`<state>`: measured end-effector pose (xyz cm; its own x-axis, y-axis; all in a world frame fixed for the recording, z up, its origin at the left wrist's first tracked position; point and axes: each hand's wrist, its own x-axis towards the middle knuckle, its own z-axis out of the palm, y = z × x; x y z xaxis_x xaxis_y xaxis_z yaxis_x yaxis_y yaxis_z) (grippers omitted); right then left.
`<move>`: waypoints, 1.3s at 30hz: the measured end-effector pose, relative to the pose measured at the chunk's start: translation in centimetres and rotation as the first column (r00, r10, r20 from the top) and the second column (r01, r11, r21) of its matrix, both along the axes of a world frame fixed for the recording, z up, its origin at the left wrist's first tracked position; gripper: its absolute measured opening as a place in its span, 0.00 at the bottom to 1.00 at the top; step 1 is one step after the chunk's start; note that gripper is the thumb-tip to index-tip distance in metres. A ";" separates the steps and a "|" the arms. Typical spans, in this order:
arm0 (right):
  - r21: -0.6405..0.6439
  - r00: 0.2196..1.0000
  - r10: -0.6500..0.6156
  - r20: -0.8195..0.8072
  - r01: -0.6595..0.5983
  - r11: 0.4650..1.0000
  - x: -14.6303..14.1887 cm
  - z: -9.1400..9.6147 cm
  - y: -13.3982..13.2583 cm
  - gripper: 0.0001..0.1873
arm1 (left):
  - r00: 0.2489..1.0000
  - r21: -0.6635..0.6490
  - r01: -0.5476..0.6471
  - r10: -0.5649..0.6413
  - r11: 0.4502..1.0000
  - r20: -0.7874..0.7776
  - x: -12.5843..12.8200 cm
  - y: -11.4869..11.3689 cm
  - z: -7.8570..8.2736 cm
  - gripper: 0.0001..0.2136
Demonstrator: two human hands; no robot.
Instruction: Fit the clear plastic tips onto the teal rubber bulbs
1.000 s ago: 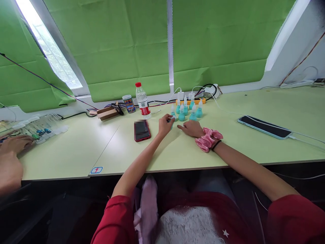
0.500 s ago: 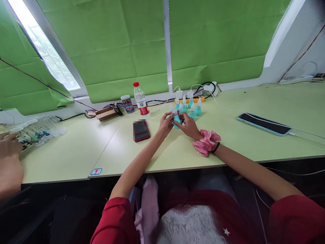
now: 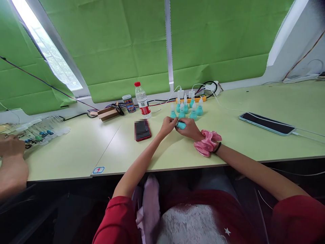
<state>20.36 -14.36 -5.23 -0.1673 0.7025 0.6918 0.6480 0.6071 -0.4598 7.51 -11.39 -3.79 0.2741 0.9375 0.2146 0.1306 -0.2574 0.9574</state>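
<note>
My right hand [image 3: 189, 128] is closed around a teal bulb nasal aspirator [image 3: 181, 125], which lies on its side in the grip just above the table. The fingers of my left hand [image 3: 168, 125] are pinched together at the bulb's left end, and the tip there is hidden by them. Just beyond my hands several more teal aspirators with clear pointed tips stand upright in a cluster, among them a front right one [image 3: 193, 114] and a left one [image 3: 173, 112] close to my left fingers.
A red-edged phone [image 3: 142, 130], a red-capped bottle [image 3: 143, 101], a printed can [image 3: 129, 103] and a small open box [image 3: 108, 113] are to the left. At right lies a charging phone [image 3: 266, 124] with its cable. Another person's hand [image 3: 11, 145] rests by clear-bagged parts [image 3: 42, 132].
The aspirator in my hands has turned from upright to lying sideways. My right hand has wrapped round its bulb, and my left fingers have shifted to its end.
</note>
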 end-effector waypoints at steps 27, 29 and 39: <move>-0.080 0.973 -0.220 -0.070 0.214 0.973 5.3 -1.2 4.7 0.10 | 0.936 -0.400 0.340 -0.262 0.851 0.237 -1.5 1.8 0.2 0.19; -0.012 0.976 -0.209 -0.063 0.209 0.978 4.9 -0.9 4.2 0.08 | 0.941 -0.415 0.329 -0.256 0.848 0.222 -1.5 1.8 0.2 0.20; 0.269 0.999 0.033 0.002 -0.032 0.963 1.8 0.0 1.6 0.11 | 0.955 -0.372 0.295 -0.265 0.880 0.131 -0.6 0.6 0.3 0.20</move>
<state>22.19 -12.76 -5.26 -0.1849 0.4846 0.8550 0.6246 0.7296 -0.2784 6.89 -10.77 -3.53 0.5351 0.8369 -0.1153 0.0324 0.1161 0.9927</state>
